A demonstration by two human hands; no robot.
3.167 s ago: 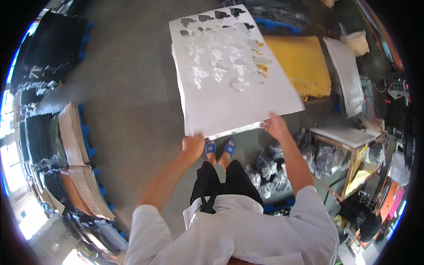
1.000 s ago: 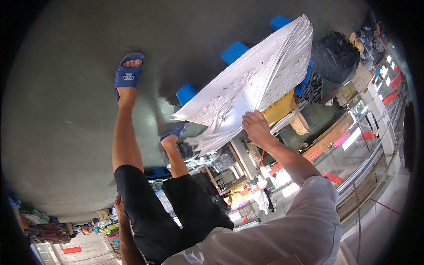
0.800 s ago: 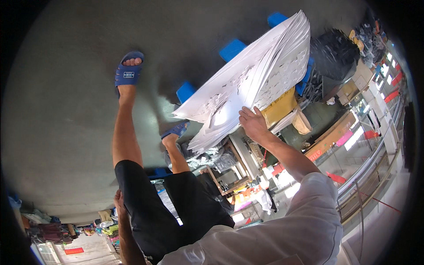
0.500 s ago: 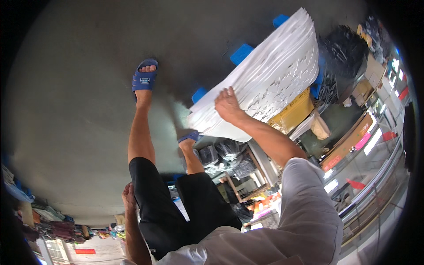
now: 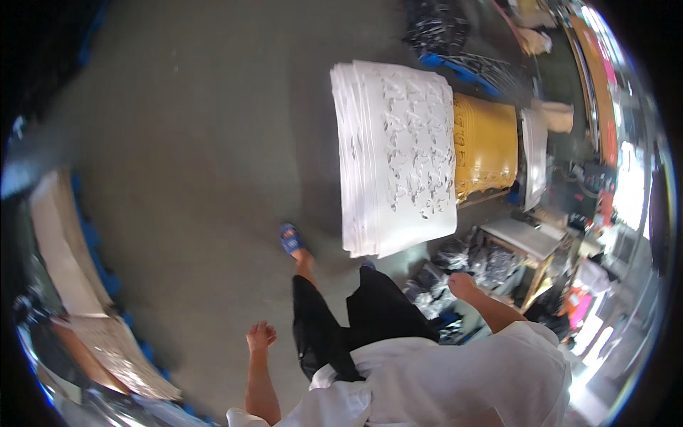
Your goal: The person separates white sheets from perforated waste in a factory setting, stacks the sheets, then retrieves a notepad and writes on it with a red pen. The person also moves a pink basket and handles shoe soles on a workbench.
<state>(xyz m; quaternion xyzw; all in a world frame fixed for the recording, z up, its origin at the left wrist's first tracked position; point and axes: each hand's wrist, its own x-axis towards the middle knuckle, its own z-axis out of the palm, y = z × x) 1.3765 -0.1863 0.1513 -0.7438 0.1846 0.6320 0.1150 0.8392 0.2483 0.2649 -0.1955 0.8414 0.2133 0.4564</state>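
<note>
My left hand (image 5: 260,336) hangs low on the left above the bare floor. Its fingers are loosely curled, with nothing visible in them. At hip height on the right, my right hand (image 5: 462,285) is a closed fist, somewhat blurred, and I see nothing in it. It is apart from the tall stack of white sheets (image 5: 420,153), whose near edge lies just beyond my feet. Rows of irregular cut-outs mark the top sheet. Beside the stack on its right stands a yellow stack of sheets (image 5: 491,142) with similar cut-outs along one edge.
Dark wrapped bundles (image 5: 491,263) and a small table (image 5: 523,236) are to my right. A black plastic-wrapped heap (image 5: 435,27) lies beyond the white stack. Long tan stacks (image 5: 64,242) on blue pallets line the left side. Grey floor (image 5: 192,185) stretches between.
My right hand has left the white stack and drawn back to my right side. My left hand has swung outward. I have turned toward the right, so the stack now appears more upright.
</note>
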